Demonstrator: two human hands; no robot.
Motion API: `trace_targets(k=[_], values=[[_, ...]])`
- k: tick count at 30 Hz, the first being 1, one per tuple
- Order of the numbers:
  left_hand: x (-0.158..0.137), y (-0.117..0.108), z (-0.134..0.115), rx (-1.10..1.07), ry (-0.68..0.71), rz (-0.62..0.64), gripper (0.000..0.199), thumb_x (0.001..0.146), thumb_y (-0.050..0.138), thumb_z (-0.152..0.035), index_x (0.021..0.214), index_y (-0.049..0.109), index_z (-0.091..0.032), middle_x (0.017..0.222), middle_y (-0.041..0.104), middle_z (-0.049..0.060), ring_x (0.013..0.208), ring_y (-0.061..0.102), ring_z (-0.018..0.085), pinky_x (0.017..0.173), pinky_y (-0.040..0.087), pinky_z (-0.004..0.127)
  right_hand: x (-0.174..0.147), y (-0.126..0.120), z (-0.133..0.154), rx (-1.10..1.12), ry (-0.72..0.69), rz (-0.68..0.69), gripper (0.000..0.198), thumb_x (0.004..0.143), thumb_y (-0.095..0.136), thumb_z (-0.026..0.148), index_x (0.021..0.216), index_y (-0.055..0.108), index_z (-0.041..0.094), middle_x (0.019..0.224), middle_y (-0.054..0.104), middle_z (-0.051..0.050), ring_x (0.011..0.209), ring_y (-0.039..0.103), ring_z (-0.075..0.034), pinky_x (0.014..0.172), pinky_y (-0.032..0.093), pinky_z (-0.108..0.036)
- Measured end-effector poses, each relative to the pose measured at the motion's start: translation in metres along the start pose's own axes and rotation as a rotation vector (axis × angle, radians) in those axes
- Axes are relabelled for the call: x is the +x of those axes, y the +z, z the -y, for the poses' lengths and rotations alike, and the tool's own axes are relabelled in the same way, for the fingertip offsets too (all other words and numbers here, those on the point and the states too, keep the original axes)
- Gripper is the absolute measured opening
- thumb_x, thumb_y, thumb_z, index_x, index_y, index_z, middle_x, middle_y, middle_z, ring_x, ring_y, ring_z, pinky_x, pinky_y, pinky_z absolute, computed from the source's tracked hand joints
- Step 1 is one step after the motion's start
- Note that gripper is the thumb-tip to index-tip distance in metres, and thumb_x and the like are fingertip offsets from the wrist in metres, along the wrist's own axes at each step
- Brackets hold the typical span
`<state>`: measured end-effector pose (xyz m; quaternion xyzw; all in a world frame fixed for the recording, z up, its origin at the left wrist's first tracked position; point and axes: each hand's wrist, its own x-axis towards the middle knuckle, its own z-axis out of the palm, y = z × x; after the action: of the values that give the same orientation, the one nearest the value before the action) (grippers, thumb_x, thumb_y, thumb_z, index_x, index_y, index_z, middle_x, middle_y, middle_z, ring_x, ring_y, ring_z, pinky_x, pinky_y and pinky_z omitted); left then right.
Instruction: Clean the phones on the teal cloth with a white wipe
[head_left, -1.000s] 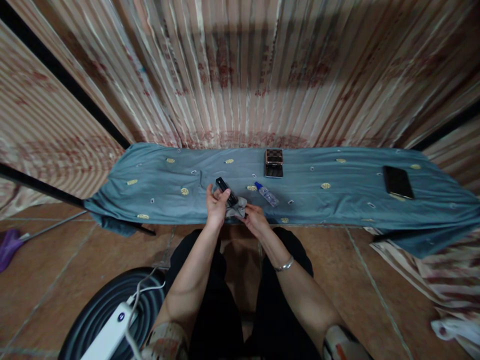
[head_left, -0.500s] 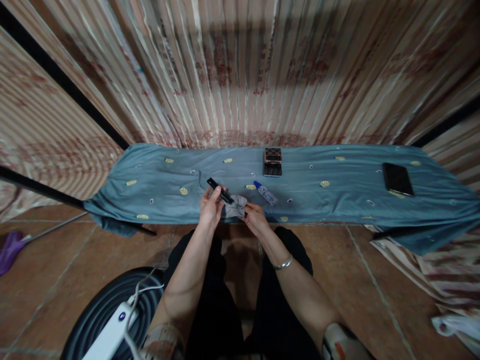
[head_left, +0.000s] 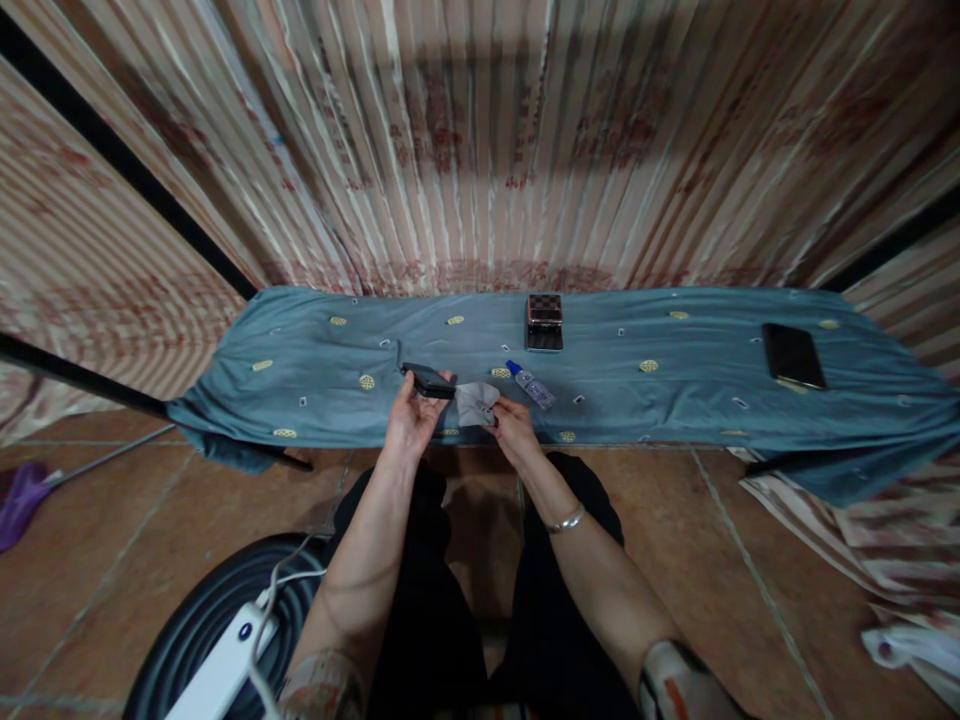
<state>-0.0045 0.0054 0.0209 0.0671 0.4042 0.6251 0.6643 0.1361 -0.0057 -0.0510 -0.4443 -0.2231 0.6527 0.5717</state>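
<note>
My left hand (head_left: pixel 414 415) grips a thin black rectangular object (head_left: pixel 429 381), tilted above the cloth-covered bench; its exact kind is unclear. Pinched in my right hand (head_left: pixel 513 424) is a crumpled light grey cloth (head_left: pixel 475 402), which hangs just right of the black object's end. Close beyond my right hand lies a small clear bottle (head_left: pixel 534 388) with a blue cap, on its side. A small checkered case (head_left: pixel 544 322) stands behind the bottle with its lid raised.
The narrow bench wears a blue-green patterned cloth (head_left: pixel 322 345). At its right rests a black flat tablet-like object (head_left: pixel 793 356). Striped curtains (head_left: pixel 480 150) hang behind, with black poles (head_left: pixel 135 160) at the sides. A white power strip (head_left: pixel 221 665) sits on a black round ribbed thing (head_left: pixel 180 590) at lower left.
My left hand has turned the black object from nearly edge-on to a flatter tilt, showing its broad face, and shifted slightly left. The grey cloth hangs more spread out.
</note>
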Motion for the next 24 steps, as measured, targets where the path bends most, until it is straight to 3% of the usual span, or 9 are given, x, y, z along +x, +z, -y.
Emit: trace_targets(k=[5,10,13,19,24], values=[[0.009,-0.009,0.011,0.11,0.115,0.003,0.014,0.082,0.072,-0.021,0.088,0.061,-0.015,0.079,0.073,0.006,0.088,0.073,0.02,0.088,0.056,0.036,-0.006,0.002,-0.001,-0.011,-0.012,0.077,0.012,0.063,0.07,0.029,0.072,0.073,0.021,0.067,0.074,-0.001,0.07,0.07,-0.019,0.069,0.059,-0.033],[0.019,-0.013,0.024,0.163,0.307,0.0,0.049,0.061,0.086,-0.015,0.096,0.053,-0.022,0.079,0.069,-0.003,0.084,0.071,0.016,0.084,0.054,0.033,-0.011,0.005,-0.005,0.013,0.033,0.133,0.011,0.062,0.072,0.028,0.071,0.072,0.021,0.068,0.074,-0.001,0.072,0.07,-0.019,0.071,0.058,-0.032],[0.023,-0.012,0.031,0.295,0.423,0.051,0.059,0.052,0.09,-0.018,0.1,0.057,-0.023,0.085,0.069,-0.003,0.087,0.069,0.016,0.086,0.051,0.031,-0.012,0.006,-0.005,0.04,0.061,0.134,0.013,0.06,0.074,0.027,0.072,0.072,0.021,0.064,0.072,0.001,0.069,0.069,-0.019,0.072,0.059,-0.034],[0.02,-0.005,0.037,0.499,0.571,0.028,0.05,0.051,0.089,-0.015,0.095,0.067,-0.019,0.093,0.071,0.001,0.094,0.066,0.017,0.092,0.048,0.027,-0.017,0.003,0.0,0.037,0.013,0.131,0.016,0.06,0.075,0.031,0.072,0.072,0.021,0.065,0.072,0.0,0.068,0.069,-0.019,0.072,0.059,-0.035],[0.018,-0.003,0.037,0.391,0.537,-0.037,0.05,0.051,0.088,-0.009,0.094,0.066,-0.021,0.091,0.07,0.0,0.099,0.065,0.017,0.093,0.046,0.024,-0.019,-0.002,0.004,-0.068,-0.047,0.142,0.02,0.064,0.075,0.04,0.073,0.073,0.022,0.07,0.073,-0.002,0.074,0.068,-0.02,0.07,0.056,-0.033]])
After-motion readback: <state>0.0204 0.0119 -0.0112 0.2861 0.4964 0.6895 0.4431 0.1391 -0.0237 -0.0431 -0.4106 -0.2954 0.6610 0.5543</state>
